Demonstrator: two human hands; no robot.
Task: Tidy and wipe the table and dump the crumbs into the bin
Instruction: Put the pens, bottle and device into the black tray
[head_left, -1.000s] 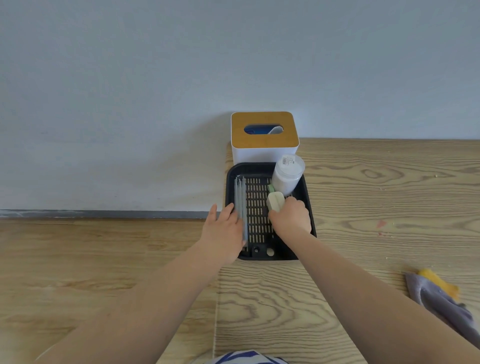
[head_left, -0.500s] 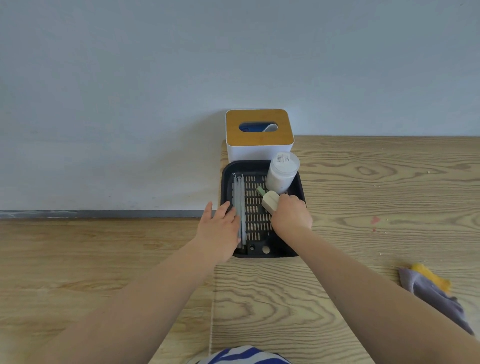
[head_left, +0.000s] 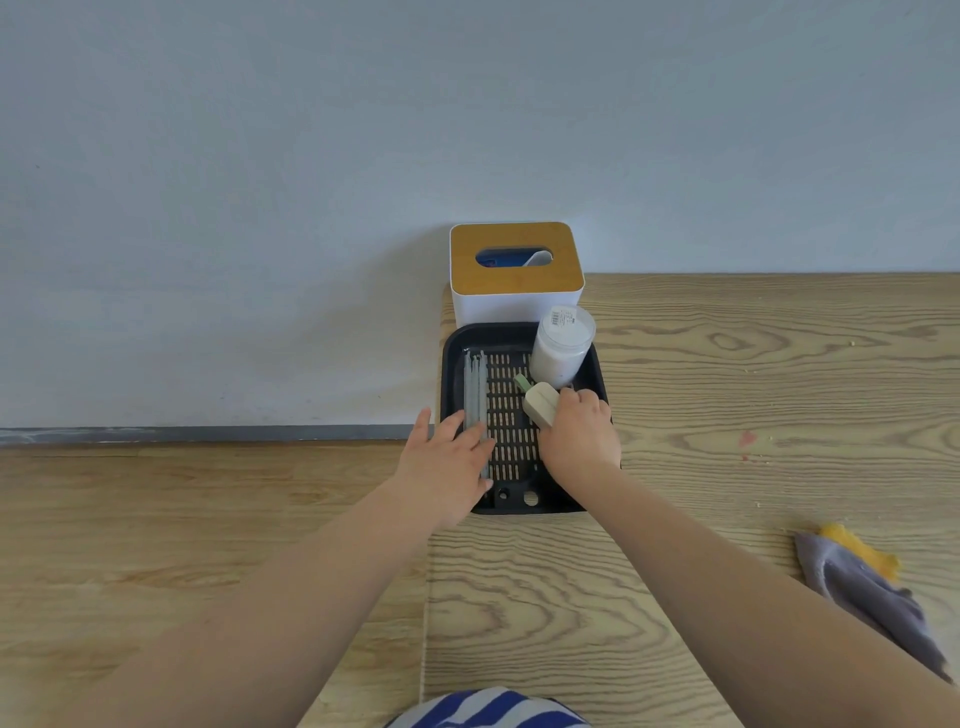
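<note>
A black slotted tray (head_left: 524, 506) sits at the left end of the wooden table (head_left: 727, 395). Inside it stand a white lidded jar (head_left: 561, 348) and a bundle of grey chopsticks (head_left: 475, 389) along its left side. My right hand (head_left: 579, 436) grips a small beige holder (head_left: 540, 405) with a green piece at its tip, low over the tray's right side. My left hand (head_left: 447, 457) lies flat with straight fingers on the tray's left rim and the chopsticks' near ends. A grey and yellow cloth (head_left: 867, 587) lies crumpled at the table's right.
A white tissue box (head_left: 517, 275) with a wooden lid stands against the wall behind the tray. Small crumbs and a reddish stain (head_left: 746, 441) dot the table to the right. Left of the table lies wooden floor below a grey baseboard.
My right hand has tilted the beige holder and shifted it slightly inside the tray. My left hand has stayed on the tray's left side.
</note>
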